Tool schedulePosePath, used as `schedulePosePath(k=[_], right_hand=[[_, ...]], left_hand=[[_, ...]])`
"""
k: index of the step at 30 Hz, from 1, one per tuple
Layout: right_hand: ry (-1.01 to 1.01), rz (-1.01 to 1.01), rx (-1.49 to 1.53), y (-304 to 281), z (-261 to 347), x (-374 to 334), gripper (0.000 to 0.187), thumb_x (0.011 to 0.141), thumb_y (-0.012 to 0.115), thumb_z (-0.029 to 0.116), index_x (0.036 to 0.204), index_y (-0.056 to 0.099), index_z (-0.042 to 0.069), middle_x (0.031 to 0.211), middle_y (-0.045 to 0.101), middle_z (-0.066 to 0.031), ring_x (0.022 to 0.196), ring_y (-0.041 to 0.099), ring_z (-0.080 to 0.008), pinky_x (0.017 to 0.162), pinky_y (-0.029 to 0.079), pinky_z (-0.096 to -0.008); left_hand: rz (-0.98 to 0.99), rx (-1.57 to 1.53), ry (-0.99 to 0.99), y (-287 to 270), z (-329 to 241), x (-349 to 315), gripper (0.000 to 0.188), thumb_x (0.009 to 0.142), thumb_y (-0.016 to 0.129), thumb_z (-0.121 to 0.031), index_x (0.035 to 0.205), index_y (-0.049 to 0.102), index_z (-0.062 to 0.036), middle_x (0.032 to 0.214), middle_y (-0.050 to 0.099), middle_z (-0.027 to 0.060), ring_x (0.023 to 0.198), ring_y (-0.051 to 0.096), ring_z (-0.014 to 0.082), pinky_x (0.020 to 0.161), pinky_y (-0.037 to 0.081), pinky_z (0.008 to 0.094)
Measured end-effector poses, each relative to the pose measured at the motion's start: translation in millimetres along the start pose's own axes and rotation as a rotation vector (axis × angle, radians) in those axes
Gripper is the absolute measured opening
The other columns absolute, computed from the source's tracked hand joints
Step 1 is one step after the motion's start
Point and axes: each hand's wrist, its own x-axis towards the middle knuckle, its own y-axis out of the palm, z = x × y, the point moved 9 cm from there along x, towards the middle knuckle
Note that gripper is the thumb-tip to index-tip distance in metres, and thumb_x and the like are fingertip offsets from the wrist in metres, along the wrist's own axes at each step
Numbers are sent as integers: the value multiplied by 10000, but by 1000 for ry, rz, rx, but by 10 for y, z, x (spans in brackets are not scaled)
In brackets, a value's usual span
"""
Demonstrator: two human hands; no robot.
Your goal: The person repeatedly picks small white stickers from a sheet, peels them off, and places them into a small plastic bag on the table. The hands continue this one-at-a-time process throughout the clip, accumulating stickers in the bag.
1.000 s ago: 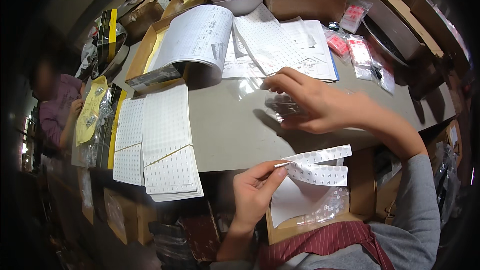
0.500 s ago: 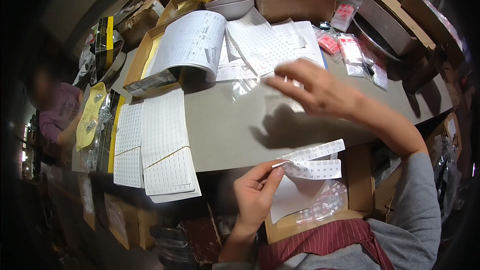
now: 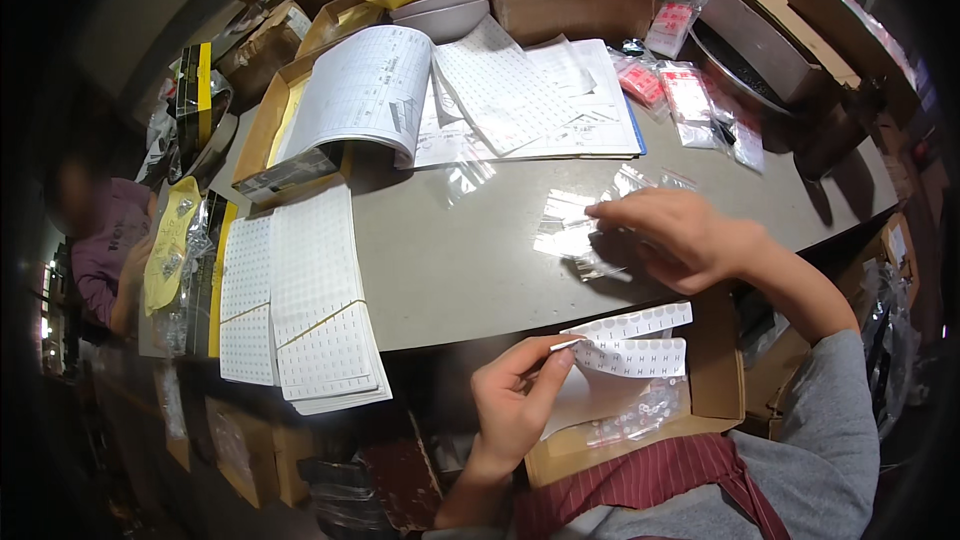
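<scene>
My left hand (image 3: pixel 515 400) pinches strips of white label stickers (image 3: pixel 640 358) between thumb and fingers, above an open cardboard box (image 3: pixel 718 375) in front of me. The strips curl to the right and carry rows of printed marks. Over the table's right half, my right hand (image 3: pixel 695 238) reaches down with its index finger stretched onto a loose pile of small clear plastic bags (image 3: pixel 570 225). No bag shows lifted in it; its other fingers are partly hidden. A clear bag of small round pieces (image 3: pixel 640 415) lies in the cardboard box.
Banded stacks of label sheets (image 3: pixel 320 310) lie at the table's left front. Behind them a paper pad (image 3: pixel 365 90) rests in a shallow box, beside loose sheets (image 3: pixel 510 90). Red-and-white packets (image 3: pixel 690 95) lie back right. A co-worker in a purple top (image 3: pixel 105 240) is far left.
My right hand has come down and toward me, from above the table onto the clear bags. My left hand still holds the label strips. The view has shifted slightly.
</scene>
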Motion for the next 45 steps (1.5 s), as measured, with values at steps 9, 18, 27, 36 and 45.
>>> schedulePosePath(k=[9, 18, 27, 36, 45], right_hand=[[513, -15, 609, 49, -420, 42, 317, 944, 665, 76, 1220, 512, 44, 944, 663, -55, 805, 600, -121, 717, 513, -283], [376, 23, -279, 95, -109, 162, 327, 935, 602, 108, 1233, 494, 29, 1053, 659, -187, 876, 697, -400, 738, 559, -479], [482, 108, 111, -48, -246, 324, 286, 922, 687, 255, 1035, 615, 2, 804, 659, -197, 778, 670, -335, 695, 503, -458], [467, 66, 29, 234, -410, 520, 269, 885, 677, 231, 965, 621, -20, 814, 672, -217, 812, 660, -428, 734, 520, -503], [363, -38, 83, -98, 190, 323, 265, 851, 711, 78, 1045, 545, 5, 832, 610, -184, 825, 628, -427, 713, 510, -484]], left_hand=[[54, 38, 12, 103, 33, 29, 186, 955, 674, -7, 1102, 737, 87, 942, 738, 46, 850, 630, 66, 750, 465, 195], [70, 98, 19, 50, 73, 7, 179, 978, 667, -19, 1123, 743, 52, 1033, 759, 99, 938, 681, 120, 805, 536, 243], [72, 169, 69, 55, -29, 30, 169, 970, 664, -16, 1104, 739, 55, 1037, 759, 112, 941, 692, 130, 811, 547, 253], [53, 244, 100, 46, -94, -10, 170, 958, 670, -13, 1102, 741, 44, 1025, 758, 124, 901, 697, 136, 785, 546, 251], [30, 197, 85, 20, -69, -43, 165, 953, 681, -17, 1091, 743, 48, 1005, 762, 126, 866, 693, 131, 747, 542, 249]])
